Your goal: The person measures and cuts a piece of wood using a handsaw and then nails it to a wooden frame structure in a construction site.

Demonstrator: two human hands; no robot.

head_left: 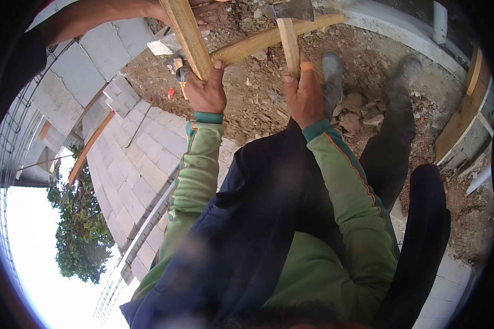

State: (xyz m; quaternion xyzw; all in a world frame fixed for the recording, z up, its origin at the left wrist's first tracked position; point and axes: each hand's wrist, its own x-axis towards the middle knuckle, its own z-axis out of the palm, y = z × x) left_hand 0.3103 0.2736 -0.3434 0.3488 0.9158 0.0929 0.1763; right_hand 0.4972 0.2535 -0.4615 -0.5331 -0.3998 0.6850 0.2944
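My left hand (206, 94) is closed around the lower end of a wooden post (186, 38), which slants up to the top edge. My right hand (304, 96) grips the pale wooden handle of a hatchet (288, 44); its dark metal head is uppermost. An orange band circles one finger of that hand. Behind the hatchet handle, a second wooden board (252, 45) runs from beside the post toward the upper right. Another person's hand (205, 16) reaches in from the upper left, next to the post. A partly hidden metal tool (177, 61) shows just left of my left hand.
Loose brown soil and rubble (252, 98) cover the ground around my boots (331, 68). Pale blocks (132, 148) form a wall on the left, near wire mesh (5, 126). A curved concrete edge (389, 27) and wooden formwork (461, 129) stand at right.
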